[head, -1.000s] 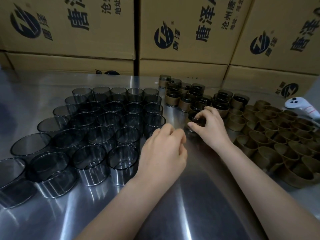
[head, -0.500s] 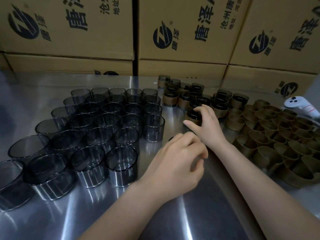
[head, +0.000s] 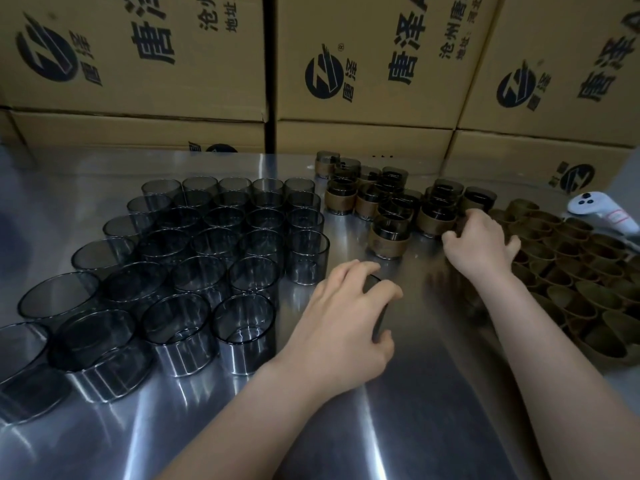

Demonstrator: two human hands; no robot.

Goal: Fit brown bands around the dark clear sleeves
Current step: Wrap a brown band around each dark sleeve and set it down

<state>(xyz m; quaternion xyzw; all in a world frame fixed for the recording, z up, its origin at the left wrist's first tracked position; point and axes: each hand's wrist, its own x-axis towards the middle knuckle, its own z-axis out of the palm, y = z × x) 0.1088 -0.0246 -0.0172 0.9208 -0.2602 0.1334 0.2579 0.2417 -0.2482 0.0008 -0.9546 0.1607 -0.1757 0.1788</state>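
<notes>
Several bare dark clear sleeves (head: pixel 221 244) stand in rows on the left of the steel table (head: pixel 433 393). My left hand (head: pixel 346 320) grips one dark clear sleeve (head: pixel 381 308) at table centre; only its rim shows between thumb and fingers. Several sleeves wearing brown bands stand at the back centre, the nearest banded sleeve (head: pixel 386 237) standing alone in front of them. Several loose brown bands (head: pixel 571 271) fill the right side. My right hand (head: pixel 479 240) lies curled over the left edge of that pile, hiding whatever is under its fingers.
Stacked cardboard boxes (head: pixel 363 64) wall off the back of the table. A white handheld controller (head: pixel 595 211) lies at the far right behind the bands. Bare steel stretches between my forearms and toward the near edge.
My right hand let go of the banded sleeve, left it standing, and moved right to the brown bands. My left hand drew a bare sleeve from the rows toward the centre.
</notes>
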